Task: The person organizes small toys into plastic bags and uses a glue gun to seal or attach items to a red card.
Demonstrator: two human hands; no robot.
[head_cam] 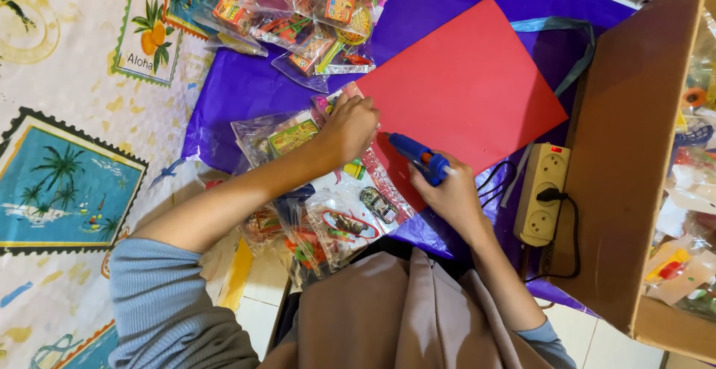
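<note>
My right hand (pixel 452 194) grips a blue glue gun (pixel 416 157), its nozzle pointing left at the lower left edge of a red sheet (pixel 470 85) lying on purple plastic (pixel 246 85). My left hand (pixel 349 127) presses down on a clear toy packet (pixel 287 136) right beside that corner of the red sheet. Several more clear packets of small toys (pixel 339 223) lie under and below my left forearm.
A heap of toy packets (pixel 298 11) sits at the top. A cream power strip (pixel 543 194) with a black plug and cord lies right of my right hand. An open cardboard box (pixel 626 152) holding more packets stands at the right. A patterned mat (pixel 67 115) covers the left.
</note>
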